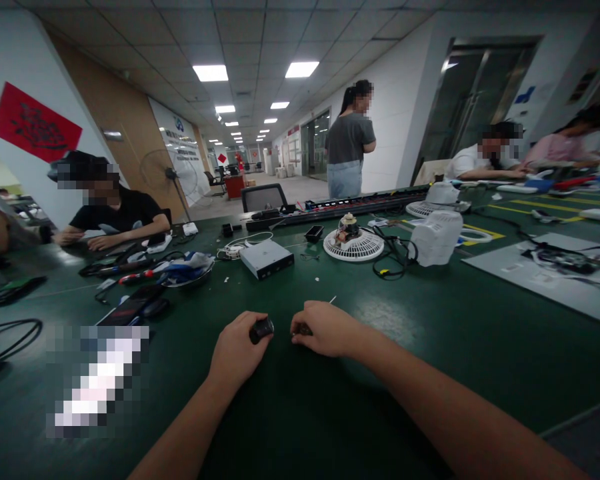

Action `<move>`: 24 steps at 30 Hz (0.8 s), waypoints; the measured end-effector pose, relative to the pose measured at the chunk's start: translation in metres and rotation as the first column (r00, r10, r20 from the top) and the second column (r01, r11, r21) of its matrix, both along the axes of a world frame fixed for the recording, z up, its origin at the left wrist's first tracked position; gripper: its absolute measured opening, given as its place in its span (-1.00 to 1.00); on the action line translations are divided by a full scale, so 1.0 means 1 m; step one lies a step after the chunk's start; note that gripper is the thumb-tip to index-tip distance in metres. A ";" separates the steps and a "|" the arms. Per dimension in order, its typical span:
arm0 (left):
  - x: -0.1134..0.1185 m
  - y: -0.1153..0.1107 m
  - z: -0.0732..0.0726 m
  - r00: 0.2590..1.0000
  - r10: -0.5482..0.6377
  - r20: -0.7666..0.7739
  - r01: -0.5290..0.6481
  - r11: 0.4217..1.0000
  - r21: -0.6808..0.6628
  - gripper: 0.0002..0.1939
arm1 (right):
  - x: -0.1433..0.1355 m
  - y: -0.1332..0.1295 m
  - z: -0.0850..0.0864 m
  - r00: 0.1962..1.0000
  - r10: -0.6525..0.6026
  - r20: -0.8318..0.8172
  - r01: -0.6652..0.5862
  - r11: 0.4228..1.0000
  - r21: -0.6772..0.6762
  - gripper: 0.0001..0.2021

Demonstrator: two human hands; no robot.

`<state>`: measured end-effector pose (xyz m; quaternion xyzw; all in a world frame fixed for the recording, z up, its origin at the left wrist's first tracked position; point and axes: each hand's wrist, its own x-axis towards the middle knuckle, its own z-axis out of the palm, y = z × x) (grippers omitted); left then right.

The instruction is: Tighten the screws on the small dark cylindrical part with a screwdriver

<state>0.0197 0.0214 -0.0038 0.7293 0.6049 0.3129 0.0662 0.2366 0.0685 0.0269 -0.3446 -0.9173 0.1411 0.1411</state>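
Low over the green table, my left hand [237, 350] is closed around a short black cylinder [261, 331], whose open-looking end faces right. My right hand [325, 328] is a small gap away to the right, its fingers curled together. Something dark seems to sit inside those fingers, but I cannot make out what it is. Behind the right knuckles a thin pale stick [333, 300] shows; whether it is held or lies on the table is unclear. Beyond both hands rests a silver optical drive [267, 259].
Farther back lie a white fan grille with a motor [353, 244], a white plastic housing [436, 238] and black cables. A grey panel [545, 273] with wiring is at right. A blurred bright screen [103, 380] lies left. Several people sit or stand around the table.
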 end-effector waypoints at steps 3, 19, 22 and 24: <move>0.001 -0.001 0.000 1.000 -0.021 0.000 0.021 1.000 0.002 -0.73 | -0.005 -0.001 0.000 0.996 0.000 -0.094 0.007 0.997 0.076 -0.83; 0.008 -0.007 0.003 0.985 -0.164 0.052 0.161 0.985 0.062 -0.73 | -0.009 0.008 -0.015 0.915 -0.074 -0.396 0.063 0.997 -0.041 -0.84; 0.007 -0.007 0.002 0.983 -0.180 0.034 0.178 0.982 0.065 -0.72 | -0.009 0.011 -0.016 0.934 -0.003 -0.357 0.016 0.999 0.032 -0.89; 0.007 -0.007 0.001 0.981 -0.191 0.028 0.189 0.980 0.066 -0.71 | -0.009 0.012 -0.016 0.930 0.083 -0.357 -0.056 0.995 0.084 -0.88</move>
